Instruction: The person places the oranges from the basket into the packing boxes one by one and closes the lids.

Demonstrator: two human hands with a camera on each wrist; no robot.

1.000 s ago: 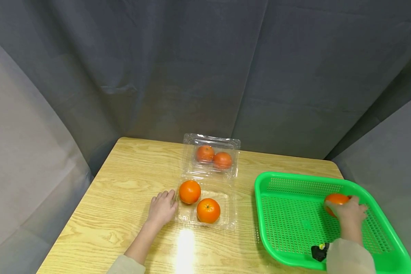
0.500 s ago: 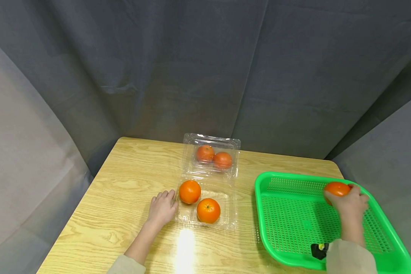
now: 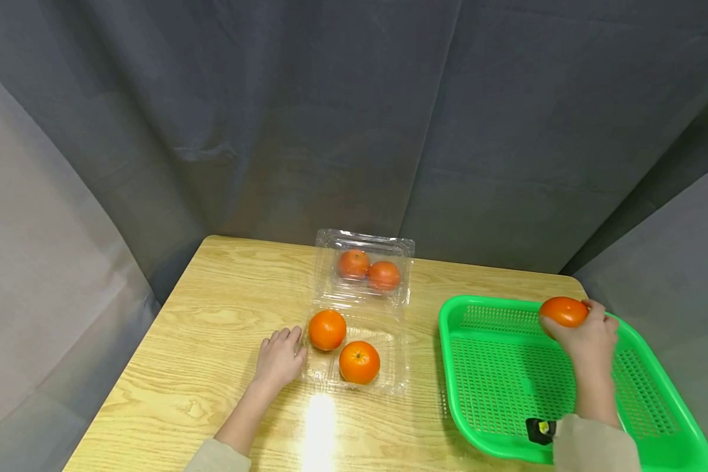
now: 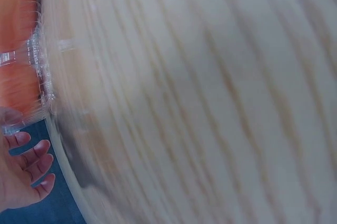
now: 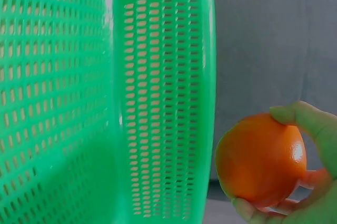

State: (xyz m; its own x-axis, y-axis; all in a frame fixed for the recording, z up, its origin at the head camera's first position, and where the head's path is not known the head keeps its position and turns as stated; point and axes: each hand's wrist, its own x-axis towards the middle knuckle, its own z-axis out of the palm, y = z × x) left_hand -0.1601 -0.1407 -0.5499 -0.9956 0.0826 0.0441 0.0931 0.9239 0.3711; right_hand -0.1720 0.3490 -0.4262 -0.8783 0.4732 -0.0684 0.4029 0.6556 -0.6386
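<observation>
My right hand [image 3: 590,335] grips an orange [image 3: 564,311], raised over the far part of the green basket [image 3: 522,387]. In the right wrist view, the thumb and fingers are around that orange [image 5: 260,159], beside the basket's rim. My left hand [image 3: 280,357] rests beside the left edge of a clear plastic clamshell box [image 3: 392,377], its fingers loosely bent. Two oranges lie in the box's near half: one on the left [image 3: 327,330] and one in front [image 3: 359,362]. Two more oranges [image 3: 368,269] show through the clear far half.
The wooden table [image 3: 212,314] carries the box in its middle and the basket at its right. A dark curtain [image 3: 330,118] hangs behind the table's far edge. A small black device [image 3: 539,431] sits at the right sleeve's cuff.
My right hand has lifted the orange from the basket's floor and carried it up and leftward toward the far rim. My left hand and the other oranges stay where they were.
</observation>
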